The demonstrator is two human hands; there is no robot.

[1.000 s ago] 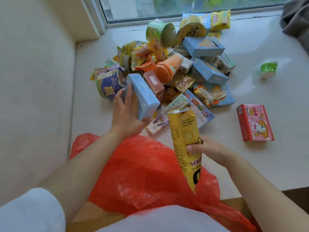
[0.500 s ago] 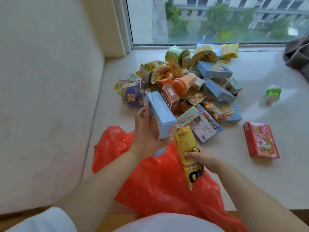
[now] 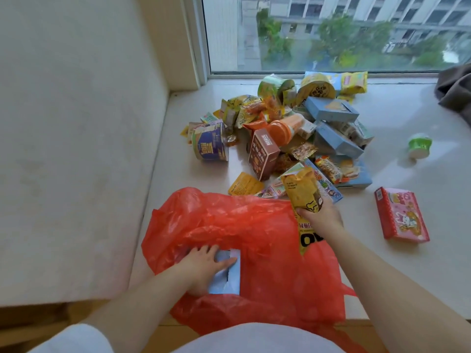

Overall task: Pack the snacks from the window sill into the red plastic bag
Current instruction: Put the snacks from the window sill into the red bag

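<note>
The red plastic bag [image 3: 254, 225] lies crumpled at the near edge of the window sill [image 3: 420, 263]. My left hand [image 3: 201, 266] grips a light blue box [image 3: 230, 278] low at the bag's near side. My right hand [image 3: 321, 215] holds a long yellow snack packet [image 3: 302, 192] upright over the bag's right side. A pile of snacks [image 3: 293, 133] covers the sill beyond the bag: blue boxes, a brown box, an orange jar, cup tubs and small packets.
A pink and red box [image 3: 401, 216] lies alone at the right. A small green cup [image 3: 419, 146] stands farther right. A white wall [image 3: 76, 149] bounds the left side. Grey cloth [image 3: 456, 93] is at the far right, the window [image 3: 331, 34] behind.
My left hand has carried the blue box from the pile down to the bag. My right hand has kept the yellow packet over the bag. The camera tilted up.
</note>
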